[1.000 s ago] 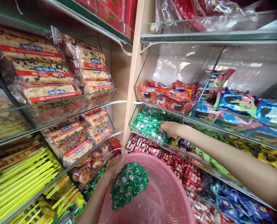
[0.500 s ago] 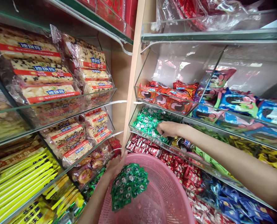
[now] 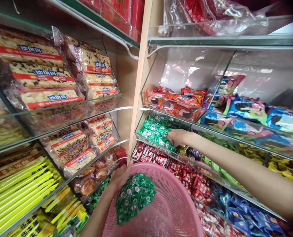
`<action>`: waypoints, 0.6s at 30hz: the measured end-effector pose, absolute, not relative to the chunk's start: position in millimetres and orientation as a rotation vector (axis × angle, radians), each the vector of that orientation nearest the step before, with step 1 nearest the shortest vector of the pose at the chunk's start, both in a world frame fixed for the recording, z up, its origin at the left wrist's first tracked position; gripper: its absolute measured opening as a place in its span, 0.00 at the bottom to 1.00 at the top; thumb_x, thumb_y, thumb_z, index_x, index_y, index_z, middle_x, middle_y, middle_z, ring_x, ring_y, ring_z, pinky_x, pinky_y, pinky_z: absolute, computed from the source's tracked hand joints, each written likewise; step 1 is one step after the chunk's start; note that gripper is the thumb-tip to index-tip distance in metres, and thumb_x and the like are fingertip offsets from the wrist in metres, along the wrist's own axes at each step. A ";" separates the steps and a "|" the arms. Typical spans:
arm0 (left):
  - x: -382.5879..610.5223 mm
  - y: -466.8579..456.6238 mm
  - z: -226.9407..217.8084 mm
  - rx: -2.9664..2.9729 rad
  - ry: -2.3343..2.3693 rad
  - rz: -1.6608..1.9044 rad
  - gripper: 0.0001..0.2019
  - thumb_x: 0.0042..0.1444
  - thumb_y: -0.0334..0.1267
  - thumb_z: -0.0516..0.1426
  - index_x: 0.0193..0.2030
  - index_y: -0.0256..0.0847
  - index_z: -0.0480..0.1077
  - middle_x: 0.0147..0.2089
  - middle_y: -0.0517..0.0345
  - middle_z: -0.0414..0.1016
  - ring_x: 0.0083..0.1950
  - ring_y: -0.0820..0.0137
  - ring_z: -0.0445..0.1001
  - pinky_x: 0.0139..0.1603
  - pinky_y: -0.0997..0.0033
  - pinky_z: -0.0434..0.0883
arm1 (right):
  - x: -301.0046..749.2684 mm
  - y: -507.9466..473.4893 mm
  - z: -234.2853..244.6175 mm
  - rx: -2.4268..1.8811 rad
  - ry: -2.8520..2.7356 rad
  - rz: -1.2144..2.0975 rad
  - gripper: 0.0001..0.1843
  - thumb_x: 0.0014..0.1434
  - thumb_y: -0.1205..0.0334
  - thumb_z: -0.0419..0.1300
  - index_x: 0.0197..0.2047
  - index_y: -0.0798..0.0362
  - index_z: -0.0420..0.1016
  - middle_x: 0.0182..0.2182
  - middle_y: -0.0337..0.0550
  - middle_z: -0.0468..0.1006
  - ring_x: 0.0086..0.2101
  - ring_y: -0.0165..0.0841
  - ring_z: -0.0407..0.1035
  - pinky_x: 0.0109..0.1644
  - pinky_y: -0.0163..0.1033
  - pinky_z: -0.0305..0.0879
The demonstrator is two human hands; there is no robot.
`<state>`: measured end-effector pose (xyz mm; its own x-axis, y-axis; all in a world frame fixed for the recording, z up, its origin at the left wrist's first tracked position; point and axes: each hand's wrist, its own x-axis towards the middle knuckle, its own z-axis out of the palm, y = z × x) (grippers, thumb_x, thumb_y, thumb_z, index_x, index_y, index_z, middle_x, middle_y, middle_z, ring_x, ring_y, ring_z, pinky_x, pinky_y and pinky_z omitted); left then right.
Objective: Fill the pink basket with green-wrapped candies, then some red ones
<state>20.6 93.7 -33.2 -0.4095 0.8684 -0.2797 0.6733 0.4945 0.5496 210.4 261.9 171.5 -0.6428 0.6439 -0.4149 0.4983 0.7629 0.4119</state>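
My left hand (image 3: 121, 175) is closed over the left rim of a pink plastic basket (image 3: 183, 194). Inside the basket, against its left wall, lies a heap of green-wrapped candies (image 3: 136, 197). My right hand (image 3: 178, 136) reaches into a glass-fronted shelf bin, at the right side of a pile of green-wrapped candies (image 3: 153, 130). Its fingers are curled down against the pile, and their tips are hidden, so whether a candy is between them does not show.
Red-wrapped candies (image 3: 150, 154) fill the bin below. Above sit red packets (image 3: 173, 102) behind a glass front (image 3: 171, 111). Packaged sachima bars (image 3: 52, 95) stack on the left shelves. A wooden post (image 3: 138, 75) stands between both shelf units.
My right hand has shifted only slightly at the green candies, fingers still curled. The view has moved a little. My left hand keeps its hold on the basket.
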 end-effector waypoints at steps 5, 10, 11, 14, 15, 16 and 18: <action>20.6 92.8 -29.5 1.255 2.207 0.473 0.42 0.52 0.67 0.29 0.44 0.36 0.70 0.51 0.38 0.73 0.55 0.49 0.68 0.55 0.53 0.61 | 216.1 262.3 170.0 0.820 2.493 0.318 0.13 0.46 0.72 0.60 0.37 0.55 0.78 0.37 0.47 0.78 0.37 0.35 0.71 0.31 0.33 0.59; 20.1 93.1 -26.0 1.252 2.216 0.460 0.43 0.52 0.67 0.29 0.45 0.36 0.70 0.49 0.38 0.73 0.54 0.49 0.69 0.53 0.53 0.62 | 219.1 269.4 170.6 0.840 2.531 0.218 0.10 0.45 0.70 0.61 0.34 0.55 0.78 0.33 0.43 0.78 0.33 0.32 0.71 0.30 0.32 0.57; 20.0 93.2 -25.8 1.252 2.218 0.458 0.43 0.52 0.67 0.28 0.45 0.36 0.70 0.49 0.37 0.73 0.54 0.48 0.69 0.53 0.52 0.62 | 218.9 271.1 171.8 0.834 2.552 0.168 0.09 0.45 0.69 0.62 0.33 0.55 0.78 0.32 0.43 0.78 0.32 0.32 0.70 0.30 0.32 0.57; 19.6 93.7 -26.1 1.250 2.216 0.456 0.44 0.51 0.68 0.27 0.44 0.36 0.71 0.50 0.38 0.73 0.53 0.47 0.69 0.53 0.51 0.62 | 216.2 273.4 175.3 0.761 2.655 -0.005 0.07 0.47 0.68 0.62 0.31 0.56 0.78 0.29 0.40 0.78 0.31 0.30 0.69 0.31 0.31 0.58; 19.5 93.9 -26.4 1.251 2.214 0.460 0.44 0.51 0.68 0.27 0.44 0.36 0.71 0.50 0.38 0.73 0.54 0.47 0.69 0.53 0.51 0.62 | 214.7 273.3 175.7 0.727 2.690 -0.061 0.06 0.47 0.67 0.61 0.31 0.56 0.78 0.29 0.40 0.78 0.30 0.29 0.69 0.32 0.30 0.58; 19.5 94.0 -26.7 1.253 2.212 0.464 0.44 0.51 0.68 0.27 0.44 0.37 0.71 0.50 0.38 0.73 0.54 0.47 0.69 0.53 0.51 0.62 | 213.1 272.9 175.4 0.697 2.718 -0.116 0.05 0.48 0.67 0.61 0.31 0.56 0.78 0.28 0.39 0.78 0.30 0.29 0.69 0.32 0.30 0.59; 19.3 94.1 -27.4 1.260 2.214 0.470 0.44 0.51 0.68 0.27 0.44 0.37 0.71 0.50 0.38 0.73 0.54 0.47 0.69 0.54 0.51 0.62 | 210.2 272.3 172.9 0.660 2.752 -0.206 0.05 0.50 0.66 0.60 0.31 0.57 0.77 0.28 0.39 0.77 0.30 0.28 0.68 0.33 0.29 0.59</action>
<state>19.3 94.1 -27.4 -0.4137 0.8650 -0.2839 0.6748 0.5007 0.5421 210.2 272.3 172.9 -0.8485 0.4188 -0.3235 0.4623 0.8841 -0.0680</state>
